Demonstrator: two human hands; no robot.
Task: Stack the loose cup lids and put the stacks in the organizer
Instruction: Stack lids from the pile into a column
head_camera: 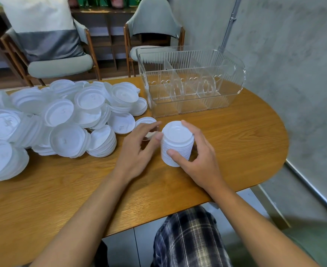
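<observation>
A tall stack of white cup lids (175,143) stands upright on the wooden table (236,143) in front of me. My right hand (197,153) grips the stack, thumb on its near side and fingers round its far side. My left hand (139,147) hovers just left of the stack with relaxed fingers, its thumb tip touching the stack's side; it holds nothing. A single loose lid (145,121) lies behind my left hand. A big heap of loose white lids (62,120) covers the table's left half. The clear ribbed organizer (189,81) with dividers stands at the back right, with no lids in it.
Two chairs (58,54) stand behind the table. A grey wall runs along the right. The table's rounded right end (282,132) lies just beyond the organizer, and the near edge sits close to my lap.
</observation>
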